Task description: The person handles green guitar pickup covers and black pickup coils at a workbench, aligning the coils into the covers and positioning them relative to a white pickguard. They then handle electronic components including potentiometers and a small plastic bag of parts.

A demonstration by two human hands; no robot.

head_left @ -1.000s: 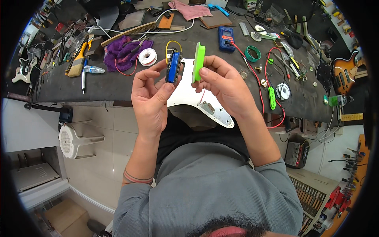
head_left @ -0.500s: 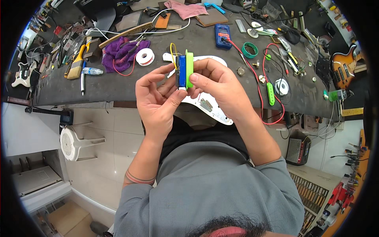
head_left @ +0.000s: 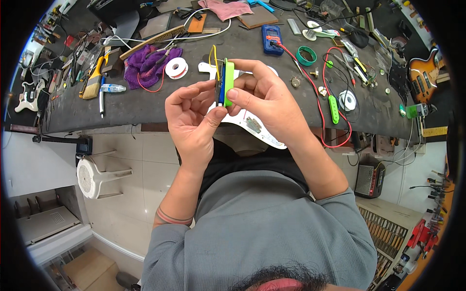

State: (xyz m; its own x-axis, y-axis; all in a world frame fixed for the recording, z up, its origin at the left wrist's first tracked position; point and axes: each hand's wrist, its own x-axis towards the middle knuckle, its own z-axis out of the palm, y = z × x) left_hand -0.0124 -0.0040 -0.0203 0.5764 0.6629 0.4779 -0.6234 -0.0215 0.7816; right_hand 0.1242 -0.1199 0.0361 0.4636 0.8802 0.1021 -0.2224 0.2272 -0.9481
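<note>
Bringing together: green cover [head_left: 229, 82] and blue-wrapped coil [head_left: 222, 93], upright, held up at the near edge of the dark workbench [head_left: 145, 109].
Left hand [head_left: 194, 127]: thumb and fingers closed around the coil, thumb at its lower end.
Right hand [head_left: 269, 101]: pinch narrowed on the cover, thumb against its face, fingers bent behind.
Change: pieces stood apart one second ago; now they meet, with less blue showing than half a second ago.
Meaning: cover appears to be sliding over the coil; whether it is fully seated cannot be told.
Yellow wire [head_left: 213, 57]: looped above the coil, away from the cover's face.
White guitar plate [head_left: 237, 118]: beneath the hands, partly hidden.
Blue multimeter [head_left: 273, 41]: beyond the right hand.
Holed green piece [head_left: 333, 109]: farther right, among red cable [head_left: 319, 109].
</note>
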